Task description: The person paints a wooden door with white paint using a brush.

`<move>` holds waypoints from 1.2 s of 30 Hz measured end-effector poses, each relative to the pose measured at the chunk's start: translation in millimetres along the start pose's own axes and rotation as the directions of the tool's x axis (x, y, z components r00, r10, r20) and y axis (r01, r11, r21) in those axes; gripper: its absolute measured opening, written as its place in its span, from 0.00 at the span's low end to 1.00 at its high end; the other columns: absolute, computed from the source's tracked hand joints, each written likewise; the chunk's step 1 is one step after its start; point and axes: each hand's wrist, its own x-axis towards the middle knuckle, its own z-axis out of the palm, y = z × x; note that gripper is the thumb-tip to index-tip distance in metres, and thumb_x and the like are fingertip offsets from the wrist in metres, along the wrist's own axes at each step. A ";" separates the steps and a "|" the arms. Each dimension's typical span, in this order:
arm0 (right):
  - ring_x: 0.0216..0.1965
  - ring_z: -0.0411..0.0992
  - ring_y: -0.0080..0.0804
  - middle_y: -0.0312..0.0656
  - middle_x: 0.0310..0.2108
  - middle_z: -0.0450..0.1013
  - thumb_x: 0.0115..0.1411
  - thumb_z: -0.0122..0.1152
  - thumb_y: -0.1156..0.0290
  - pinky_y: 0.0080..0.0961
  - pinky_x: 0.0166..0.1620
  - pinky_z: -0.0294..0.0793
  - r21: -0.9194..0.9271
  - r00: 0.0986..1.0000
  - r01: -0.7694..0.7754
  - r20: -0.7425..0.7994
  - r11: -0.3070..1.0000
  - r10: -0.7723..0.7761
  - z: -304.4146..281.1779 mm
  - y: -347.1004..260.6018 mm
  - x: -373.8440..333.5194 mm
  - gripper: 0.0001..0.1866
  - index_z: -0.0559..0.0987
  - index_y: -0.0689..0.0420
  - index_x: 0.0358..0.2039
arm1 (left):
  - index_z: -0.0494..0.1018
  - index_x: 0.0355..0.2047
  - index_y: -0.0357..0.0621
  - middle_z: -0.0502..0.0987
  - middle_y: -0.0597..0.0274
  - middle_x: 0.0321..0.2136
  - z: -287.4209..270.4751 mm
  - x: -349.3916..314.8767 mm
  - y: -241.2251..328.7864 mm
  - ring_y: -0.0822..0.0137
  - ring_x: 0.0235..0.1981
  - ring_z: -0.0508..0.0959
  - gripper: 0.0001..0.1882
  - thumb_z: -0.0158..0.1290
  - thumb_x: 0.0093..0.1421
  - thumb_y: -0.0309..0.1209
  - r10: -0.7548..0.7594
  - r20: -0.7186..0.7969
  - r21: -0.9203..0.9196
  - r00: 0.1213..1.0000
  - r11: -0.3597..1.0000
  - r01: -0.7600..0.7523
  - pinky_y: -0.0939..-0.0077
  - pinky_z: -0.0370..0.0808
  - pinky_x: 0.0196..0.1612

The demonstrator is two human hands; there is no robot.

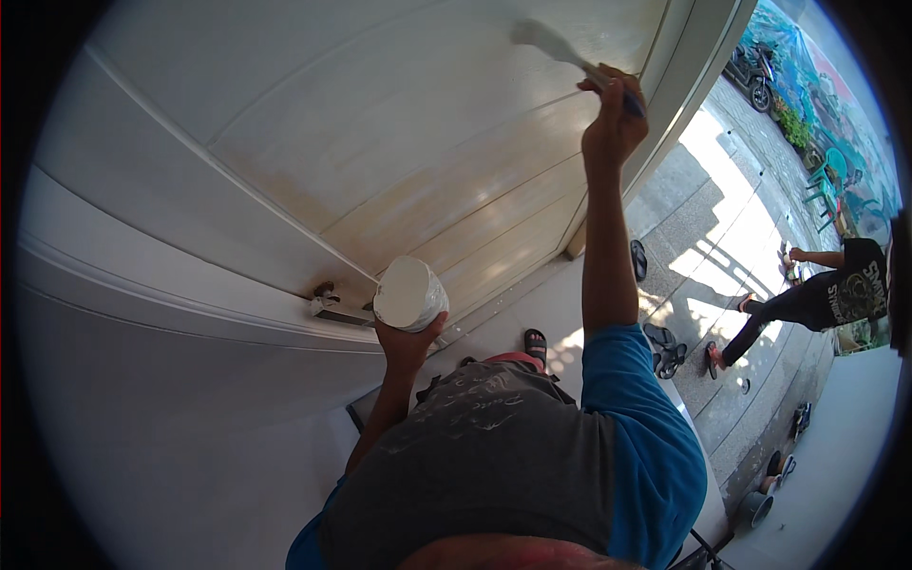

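Observation:
My right hand (614,131) is raised high on the right, fingers wrapped round the handle of a paintbrush (560,47). The brush's blurred head lies at or close to the upper part of a white door (380,114); whether it touches cannot be told. White coating covers the upper part, while brownish patches show lower down. My left hand (408,344) grips a paint tub (408,294) low in front of the door. The tub is white, smeared on its side, with an off-white top surface. Beside it is a metal door handle (332,306).
A white door frame (679,85) edges the opening on the right. Outside, a person in dark clothes (850,285) stands on the paving (703,190). Several sandals (665,350) lie by the threshold. Farther off are a green chair (833,169), a motorcycle (753,76) and a grey pot (755,511).

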 end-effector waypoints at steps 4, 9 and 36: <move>0.33 0.78 0.27 0.45 0.36 0.78 0.70 0.52 0.71 0.21 0.38 0.79 -0.405 0.968 0.137 -0.141 0.904 -0.210 -51.8 28.0 45.0 0.11 0.77 0.68 0.41 | 0.65 0.55 0.35 0.74 0.53 0.49 -2.6 -3.5 1.6 0.62 0.49 0.76 0.44 0.76 0.39 0.32 0.021 -0.013 -0.015 1.000 1.000 -0.021 0.65 0.73 0.53; 0.36 0.77 0.34 0.51 0.38 0.77 0.69 0.52 0.73 0.27 0.37 0.80 -0.227 0.957 0.276 0.159 0.934 -0.244 32.8 -15.2 -27.7 0.10 0.77 0.68 0.40 | 0.66 0.54 0.35 0.74 0.53 0.48 -4.0 -0.4 -3.8 0.61 0.48 0.76 0.43 0.76 0.38 0.32 0.006 -0.007 0.003 1.000 1.000 -0.006 0.64 0.74 0.53; 0.31 0.76 0.25 0.43 0.34 0.79 0.68 0.54 0.74 0.20 0.35 0.78 -0.190 0.988 0.156 0.034 0.969 -0.153 -3.3 -0.2 38.7 0.08 0.77 0.67 0.37 | 0.66 0.53 0.34 0.75 0.53 0.47 7.3 -0.8 19.1 0.61 0.47 0.77 0.43 0.76 0.38 0.32 -0.058 -0.003 -0.051 0.998 0.997 0.057 0.64 0.75 0.51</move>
